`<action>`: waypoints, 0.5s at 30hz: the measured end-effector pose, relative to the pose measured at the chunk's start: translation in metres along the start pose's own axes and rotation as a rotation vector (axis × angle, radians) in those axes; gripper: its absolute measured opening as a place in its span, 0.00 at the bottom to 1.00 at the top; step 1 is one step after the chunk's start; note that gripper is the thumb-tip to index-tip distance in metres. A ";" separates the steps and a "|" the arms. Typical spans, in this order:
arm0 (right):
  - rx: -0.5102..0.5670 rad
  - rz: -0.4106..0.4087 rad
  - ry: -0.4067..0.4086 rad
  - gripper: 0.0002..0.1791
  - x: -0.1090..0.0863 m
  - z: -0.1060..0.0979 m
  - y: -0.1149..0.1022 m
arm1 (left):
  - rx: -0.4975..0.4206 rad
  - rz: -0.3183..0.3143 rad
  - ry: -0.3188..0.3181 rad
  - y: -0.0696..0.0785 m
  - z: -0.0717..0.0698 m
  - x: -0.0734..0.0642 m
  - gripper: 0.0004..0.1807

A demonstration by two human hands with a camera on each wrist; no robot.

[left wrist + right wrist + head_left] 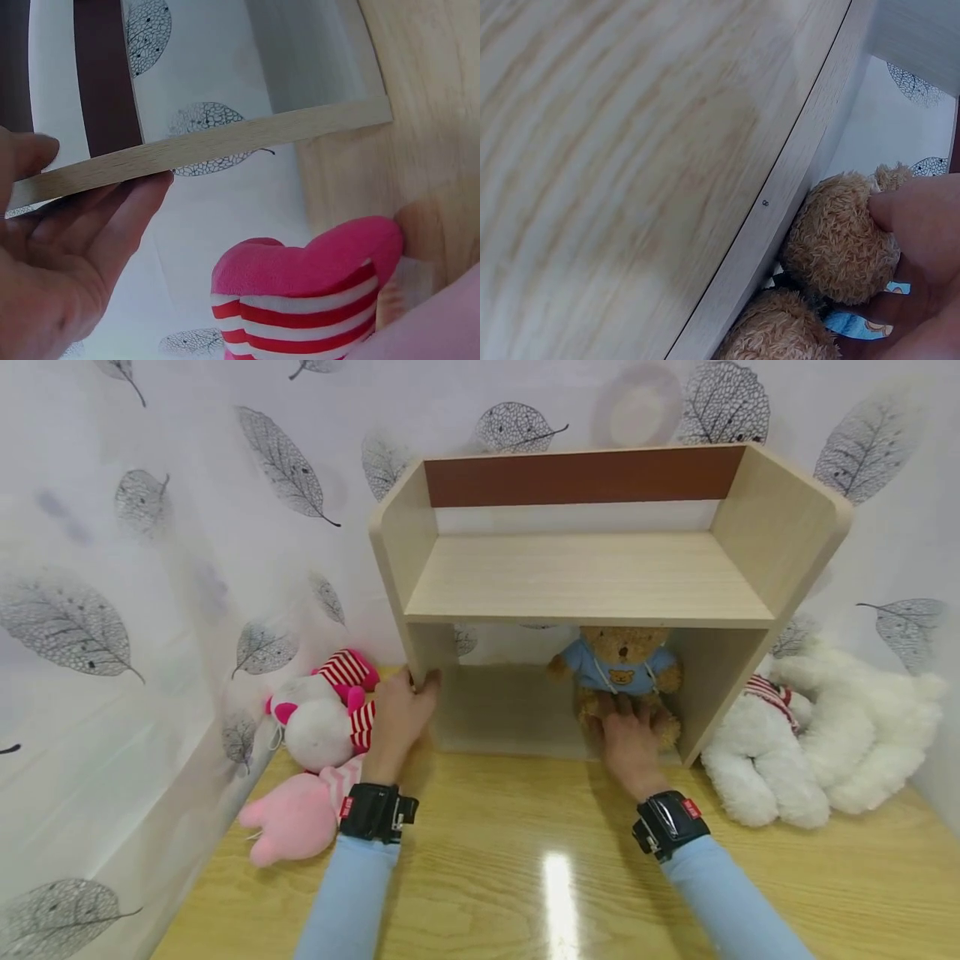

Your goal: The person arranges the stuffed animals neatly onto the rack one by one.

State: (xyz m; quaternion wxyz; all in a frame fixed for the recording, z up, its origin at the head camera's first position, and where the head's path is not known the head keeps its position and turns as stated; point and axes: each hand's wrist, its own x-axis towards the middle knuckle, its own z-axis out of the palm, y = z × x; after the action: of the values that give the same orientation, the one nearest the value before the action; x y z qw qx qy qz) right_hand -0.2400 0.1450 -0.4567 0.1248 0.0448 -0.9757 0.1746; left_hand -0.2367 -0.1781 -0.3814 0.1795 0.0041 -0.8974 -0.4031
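Note:
A pale wooden shelf [592, 577] with two levels stands on the table against the wall. My left hand [399, 718] grips the shelf's left side panel [225, 146], thumb on one face and fingers on the other. In the lower compartment, toward the right, sits a brown teddy bear [621, 677] in a light blue top; the upper board hides the top of its head. My right hand [632, 745] holds the bear low at the front. In the right wrist view, the thumb and fingers are around one furry leg [844, 236].
Left of the shelf lie a white plush toy [318, 735] with red-striped parts and a pink plush toy [292, 818]. White fluffy plush toys [862, 727] lie close against the right side. The wooden table [480, 860] extends in front, and a leaf-patterned wall covering [187, 568] rises behind.

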 end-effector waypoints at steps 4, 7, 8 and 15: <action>0.009 -0.005 0.000 0.23 0.000 0.001 0.000 | 0.051 0.013 0.018 0.000 0.001 0.000 0.18; 0.014 -0.023 0.003 0.23 0.000 -0.001 0.000 | 0.084 0.020 0.017 0.001 0.001 0.001 0.19; 0.019 -0.029 -0.003 0.24 0.000 -0.002 0.000 | 0.092 0.020 0.015 0.001 0.001 0.001 0.20; 0.043 -0.130 0.068 0.30 -0.009 -0.003 0.002 | 0.105 0.008 -0.023 0.001 0.000 0.004 0.22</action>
State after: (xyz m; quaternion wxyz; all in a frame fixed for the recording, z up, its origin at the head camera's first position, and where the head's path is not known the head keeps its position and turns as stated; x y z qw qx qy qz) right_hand -0.2308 0.1482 -0.4569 0.1679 0.1047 -0.9619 0.1885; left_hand -0.2403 -0.1774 -0.3795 0.1704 0.0055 -0.9192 -0.3549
